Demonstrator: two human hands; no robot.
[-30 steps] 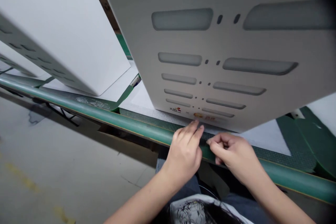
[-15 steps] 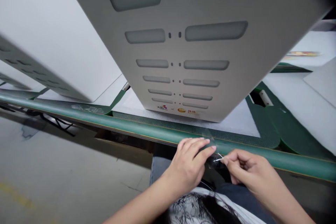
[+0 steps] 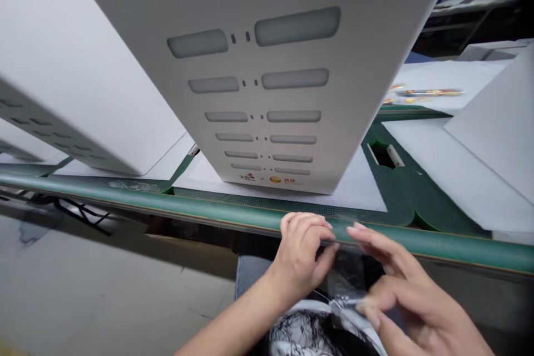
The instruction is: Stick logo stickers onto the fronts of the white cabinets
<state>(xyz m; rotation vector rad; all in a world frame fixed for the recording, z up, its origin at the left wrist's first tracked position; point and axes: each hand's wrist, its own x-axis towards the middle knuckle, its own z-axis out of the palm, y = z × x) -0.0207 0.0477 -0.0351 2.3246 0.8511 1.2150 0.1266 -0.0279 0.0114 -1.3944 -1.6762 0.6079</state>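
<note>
While grey floor (image 3: 125, 278) underlies green worktop (image 3: 233, 208), right hand (image 3: 417, 296) pinches film (image 3: 347, 278); left hand (image 3: 300, 253) curls, grip unclear.

You are at what looks like a factory or workshop production line. The long green surface (image 3: 225, 209) before you runs right across your view, with gaps between its flat sections. A large white box (image 3: 292, 94) with rows of slots stands on it, and a similar box (image 3: 104, 67) stands to its left, with thin white sheets (image 3: 364, 192) beneath them. Below you is bare grey floor (image 3: 125, 283).
</note>
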